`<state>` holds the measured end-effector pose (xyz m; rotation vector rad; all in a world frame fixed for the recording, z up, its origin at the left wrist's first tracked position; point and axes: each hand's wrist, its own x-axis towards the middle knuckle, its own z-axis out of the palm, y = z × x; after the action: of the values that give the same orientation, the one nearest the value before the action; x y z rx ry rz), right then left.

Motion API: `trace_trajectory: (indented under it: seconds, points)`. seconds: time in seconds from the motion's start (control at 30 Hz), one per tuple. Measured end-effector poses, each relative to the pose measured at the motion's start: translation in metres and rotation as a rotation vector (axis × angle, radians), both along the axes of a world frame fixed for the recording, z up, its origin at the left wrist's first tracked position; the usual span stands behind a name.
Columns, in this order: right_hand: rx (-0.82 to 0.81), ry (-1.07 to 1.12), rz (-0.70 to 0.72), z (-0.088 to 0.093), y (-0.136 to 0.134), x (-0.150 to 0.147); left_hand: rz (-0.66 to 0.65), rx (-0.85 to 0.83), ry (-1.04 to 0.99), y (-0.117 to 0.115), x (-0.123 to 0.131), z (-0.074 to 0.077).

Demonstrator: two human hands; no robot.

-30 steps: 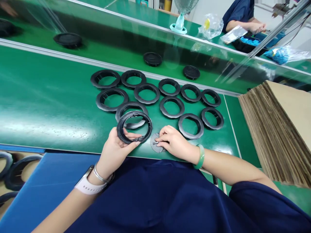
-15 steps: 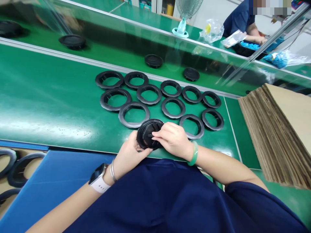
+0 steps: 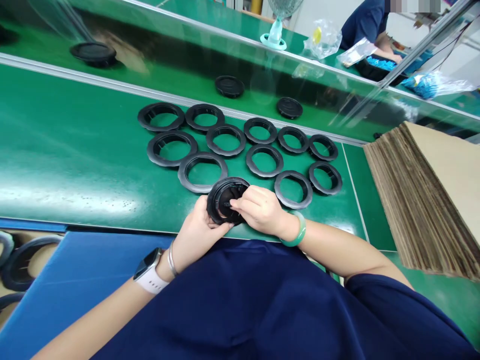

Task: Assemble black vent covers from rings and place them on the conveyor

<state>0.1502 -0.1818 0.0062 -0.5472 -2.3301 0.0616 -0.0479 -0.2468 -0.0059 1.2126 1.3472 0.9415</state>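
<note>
My left hand (image 3: 204,224) grips a round black plastic part (image 3: 218,201) by its lower left rim, tilted just above the bench's front edge. Inside that part, the thumb and forefinger of my right hand (image 3: 260,209) are pinched together close to its middle. Whatever sits between those fingertips is too small or hidden to name, and the hand covers the part's right side. Beyond my hands, several black rings (image 3: 203,172) lie in loose rows on the green bench (image 3: 93,165). One grey-rimmed ring (image 3: 294,204) rests just past my right hand.
Round black discs (image 3: 229,86) lie on the green conveyor belt (image 3: 168,75) behind a metal rail. Stacked cardboard sheets (image 3: 420,200) stand at right. At lower left are a blue board (image 3: 97,270) and more rings (image 3: 22,265) over cardboard. Across the belt, a person works by a fan (image 3: 275,35).
The whole view has shifted slightly, so the bench and rings appear a little higher and further left. My left hand keeps its grip; my right fingertips stay at the part's middle.
</note>
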Motion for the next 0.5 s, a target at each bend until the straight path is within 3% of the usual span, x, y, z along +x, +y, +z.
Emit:
trace_trajectory:
  seconds: [0.27,0.5]
  points:
    - [-0.130,0.015,-0.029,-0.007,0.001,-0.001,-0.002,0.014,0.029,0.001,-0.001,-0.003]
    - [-0.131,0.055,-0.039,-0.012,0.000,-0.003,0.000,-0.003,0.063,0.001,-0.002,-0.003]
